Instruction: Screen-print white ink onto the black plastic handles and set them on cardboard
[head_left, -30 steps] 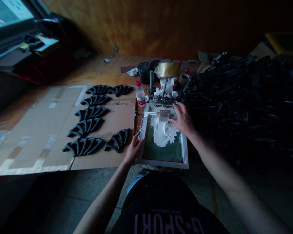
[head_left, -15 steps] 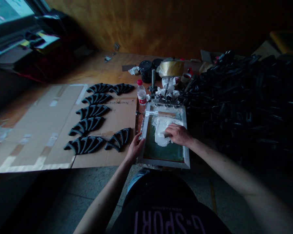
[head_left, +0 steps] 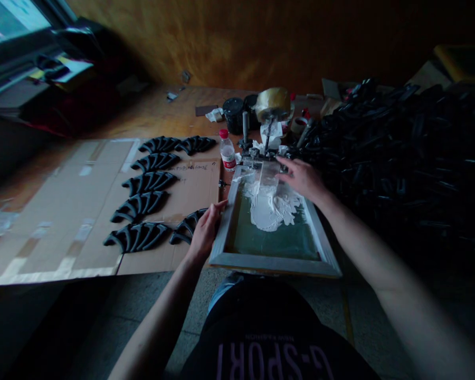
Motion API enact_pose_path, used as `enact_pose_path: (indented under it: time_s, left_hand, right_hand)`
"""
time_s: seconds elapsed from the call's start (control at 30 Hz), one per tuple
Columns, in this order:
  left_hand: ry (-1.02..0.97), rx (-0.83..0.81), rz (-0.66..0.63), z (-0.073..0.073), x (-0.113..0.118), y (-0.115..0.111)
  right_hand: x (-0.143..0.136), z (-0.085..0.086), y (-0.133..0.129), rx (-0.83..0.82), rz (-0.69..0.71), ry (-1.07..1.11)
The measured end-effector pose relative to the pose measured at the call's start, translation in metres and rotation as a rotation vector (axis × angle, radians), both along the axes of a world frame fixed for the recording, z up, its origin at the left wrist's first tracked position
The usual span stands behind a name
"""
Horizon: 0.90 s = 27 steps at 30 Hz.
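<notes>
A screen-printing frame (head_left: 275, 260) with a metal rim stands tilted, its near edge raised towards me. White ink (head_left: 265, 211) lies spread over the upper part of its green mesh (head_left: 269, 244). My left hand (head_left: 206, 227) is at the frame's left rim, fingers curled in against it and partly hidden. At the frame's far end a flat, pale scraper (head_left: 268, 174) rests against the clamp. My right hand (head_left: 303, 179) is just right of this scraper, fingers apart, the tips at or very near its edge.
Curved black ribbed parts (head_left: 138, 236) lie in rows on cardboard (head_left: 79, 211) to the left. A red-capped bottle (head_left: 227, 153), black tubs (head_left: 233, 115) and a tape roll (head_left: 275, 104) on a rod stand behind the frame. Black parts (head_left: 404, 169) are heaped at right.
The frame's near edge has risen and the tape roll on the rod has tipped. My right hand has moved from the ink to the far end and loosened from the scraper. My left hand shifted left.
</notes>
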<state>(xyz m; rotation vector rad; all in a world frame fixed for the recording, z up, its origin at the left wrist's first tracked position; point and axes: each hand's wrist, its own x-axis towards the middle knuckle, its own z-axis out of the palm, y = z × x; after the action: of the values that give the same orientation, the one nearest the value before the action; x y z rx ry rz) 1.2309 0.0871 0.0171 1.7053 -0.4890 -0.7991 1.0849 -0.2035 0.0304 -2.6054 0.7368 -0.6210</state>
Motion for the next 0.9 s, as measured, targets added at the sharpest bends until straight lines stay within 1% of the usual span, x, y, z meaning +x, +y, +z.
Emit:
enact_pose_path:
  time_s: [0.03,0.07,0.1,0.13,0.17,0.23,0.27,0.3,0.33,0.37,0.4,0.43,0.47,0.5,0.53,0.57,0.6,0.63,0.7,0.73,0.77,0.8,0.83,0.87,0.9]
  left_hand:
    - [-0.001,-0.049,0.008,0.015,0.001,-0.007]
    - [-0.008,-0.122,0.019,0.028,0.002,-0.015]
    - [-0.023,-0.212,0.037,0.041,0.004,-0.025]
    - [-0.041,-0.306,0.059,0.052,0.006,-0.037]
    - [-0.050,-0.385,0.072,0.062,0.009,-0.049]
    - [-0.042,-0.467,0.073,0.075,0.014,-0.069]
    - [-0.033,-0.483,0.076,0.077,0.015,-0.076]
    - [-0.024,-0.494,0.092,0.076,0.014,-0.080]
    - [-0.017,-0.502,0.121,0.070,0.010,-0.081]
    - [0.002,-0.488,0.145,0.061,0.004,-0.078]
    - [0.050,-0.441,0.136,0.049,-0.005,-0.072]
    - [0.126,-0.359,0.094,0.033,-0.017,-0.064]
    - [0.231,-0.232,-0.005,0.016,-0.031,-0.055]
    - [0.358,-0.079,-0.143,-0.002,-0.045,-0.046]
    - [0.471,0.052,-0.229,-0.019,-0.059,-0.037]
    - [0.550,0.109,-0.233,-0.034,-0.072,-0.030]
    - [0.604,0.117,-0.202,-0.047,-0.082,-0.024]
    - [0.636,0.098,-0.147,-0.057,-0.089,-0.020]
    - [0.642,0.045,-0.031,-0.068,-0.090,-0.010]
    - [0.619,0.041,0.014,-0.071,-0.083,-0.003]
    - [0.578,0.053,0.068,-0.073,-0.073,0.006]
    - [0.528,0.070,0.128,-0.075,-0.060,0.018]
    - [0.473,0.091,0.195,-0.078,-0.044,0.033]
    - [0.415,0.120,0.287,-0.084,-0.027,0.050]
    - [0.381,0.153,0.352,-0.091,-0.010,0.069]
  right_hand:
    - [-0.010,0.001,-0.015,0.012,-0.067,-0.027]
    - [-0.023,-0.001,-0.028,0.035,-0.135,-0.046]
    - [-0.036,-0.008,-0.036,0.061,-0.199,-0.045]
    - [-0.047,-0.018,-0.040,0.090,-0.245,-0.027]
    - [-0.056,-0.031,-0.037,0.118,-0.268,0.004]
    - [-0.065,-0.062,-0.016,0.151,-0.231,0.075]
    - [-0.065,-0.077,0.001,0.154,-0.184,0.105]
    - [-0.063,-0.090,0.019,0.127,-0.113,0.150]
    - [-0.059,-0.101,0.037,0.087,-0.048,0.198]
    - [-0.055,-0.108,0.053,0.056,0.005,0.253]
    - [-0.050,-0.111,0.067,0.044,0.025,0.308]
    - [-0.046,-0.111,0.078,0.059,0.018,0.357]
    - [-0.043,-0.109,0.088,0.098,-0.008,0.395]
    - [-0.040,-0.104,0.098,0.148,-0.040,0.414]
    - [-0.038,-0.099,0.109,0.199,-0.059,0.414]
    - [-0.035,-0.095,0.122,0.238,-0.053,0.395]
    - [-0.032,-0.090,0.135,0.254,-0.017,0.360]
    - [-0.029,-0.087,0.149,0.247,0.047,0.319]
    - [-0.024,-0.080,0.166,0.205,0.225,0.245]
    - [-0.025,-0.077,0.167,0.178,0.303,0.212]
    - [-0.028,-0.072,0.159,0.146,0.344,0.184]
    - [-0.035,-0.065,0.143,0.106,0.327,0.163]
    - [-0.047,-0.058,0.120,0.057,0.262,0.144]
    - [-0.063,-0.049,0.091,-0.017,0.118,0.131]
    - [-0.083,-0.041,0.059,-0.103,-0.081,0.138]
